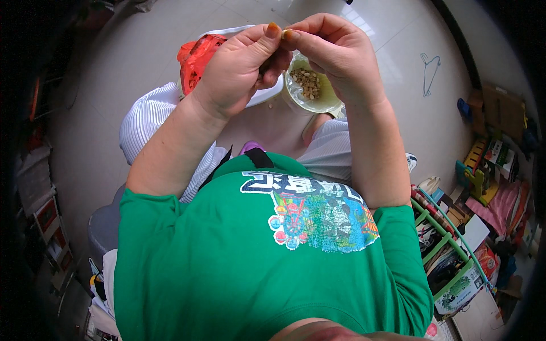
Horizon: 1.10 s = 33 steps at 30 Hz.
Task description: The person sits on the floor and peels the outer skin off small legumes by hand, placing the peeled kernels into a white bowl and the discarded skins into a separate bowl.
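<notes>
My left hand [239, 68] and my right hand [341, 62] meet at the top centre, thumbs and fingers pinched on a small pale piece [284, 34], partly hidden and too small to identify. Both thumb tips look stained orange-brown. Just below them, a pale yellow-green bucket [330, 103] with a clear plastic liner holds light-brown bits [307, 84], resembling shells or nuts. Left of it, mostly behind my left hand, a white basin [264, 98] holds a crumpled red plastic bag [190, 65].
My legs in striped trousers [148, 119] frame the containers on the tiled floor [398, 34]. A blue hanger [437, 61] lies to the right. Cardboard [500, 113], toys, cloths and a green rack [455, 256] crowd the right wall; shelving [42, 216] stands at left.
</notes>
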Available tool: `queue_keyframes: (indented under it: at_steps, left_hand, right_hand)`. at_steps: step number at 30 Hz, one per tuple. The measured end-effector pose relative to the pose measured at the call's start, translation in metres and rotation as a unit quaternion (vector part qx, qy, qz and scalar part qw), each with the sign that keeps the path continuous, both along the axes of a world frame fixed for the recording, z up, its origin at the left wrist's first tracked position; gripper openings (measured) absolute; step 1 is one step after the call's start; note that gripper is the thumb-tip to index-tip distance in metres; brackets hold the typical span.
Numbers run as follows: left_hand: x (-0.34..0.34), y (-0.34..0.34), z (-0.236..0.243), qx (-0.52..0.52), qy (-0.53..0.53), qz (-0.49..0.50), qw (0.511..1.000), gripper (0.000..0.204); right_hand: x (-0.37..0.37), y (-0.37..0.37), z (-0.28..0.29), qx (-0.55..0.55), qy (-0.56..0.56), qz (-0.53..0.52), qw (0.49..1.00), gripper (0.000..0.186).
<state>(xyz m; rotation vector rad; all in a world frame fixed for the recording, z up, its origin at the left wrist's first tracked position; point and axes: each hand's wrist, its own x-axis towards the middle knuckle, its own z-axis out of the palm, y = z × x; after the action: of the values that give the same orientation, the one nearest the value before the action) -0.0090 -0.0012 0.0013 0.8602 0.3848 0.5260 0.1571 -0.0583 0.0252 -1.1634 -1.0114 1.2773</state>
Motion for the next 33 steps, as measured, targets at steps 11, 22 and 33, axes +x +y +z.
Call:
queue_keyframes:
  at_steps: [11, 22, 33]
  left_hand:
    - [0.001, -0.003, 0.001, -0.032, 0.017, 0.006, 0.999, 0.033]
    - [0.0, 0.0, -0.001, -0.039, 0.002, -0.011, 0.999, 0.031]
    - [-0.001, 0.001, 0.003, -0.028, 0.021, 0.004, 0.999, 0.031]
  right_hand:
    - [0.0, 0.0, 0.001, -0.012, 0.023, 0.001, 1.0, 0.017]
    - [-0.003, 0.0, 0.005, -0.022, 0.024, -0.005, 0.999, 0.018]
    - [-0.003, 0.0, -0.006, 0.037, 0.013, -0.019, 0.999, 0.015]
